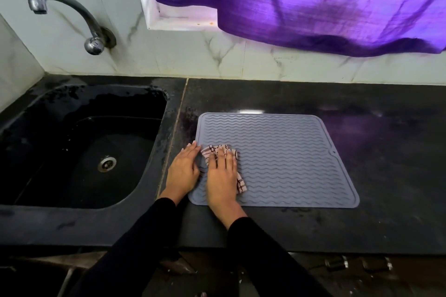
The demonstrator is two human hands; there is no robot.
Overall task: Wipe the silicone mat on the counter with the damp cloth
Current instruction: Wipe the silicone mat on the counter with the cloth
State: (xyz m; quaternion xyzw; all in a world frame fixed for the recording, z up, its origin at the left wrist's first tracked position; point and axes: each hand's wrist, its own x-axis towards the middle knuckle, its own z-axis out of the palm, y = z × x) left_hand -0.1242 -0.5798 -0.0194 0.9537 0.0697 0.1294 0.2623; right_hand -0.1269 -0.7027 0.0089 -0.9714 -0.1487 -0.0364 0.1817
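Grey wave-ribbed silicone mat (284,159) lies flat; right hand (222,176), fingers straight, presses checked cloth (218,150).

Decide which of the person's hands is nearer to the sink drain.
Left. The left hand rests flat at the mat's left edge, beside the sink, closer to the drain. The right hand presses the cloth farther right on the mat.

A grey silicone mat (284,159) is laid flat on the dark bench (362,224), just right of a black sink (79,152). A checked cloth (222,152) is pressed onto the mat's left part by the right hand (222,176), fingers straight. The mat's left edge is held down by the left hand (182,171). A purple curtain (313,2) is seen above.
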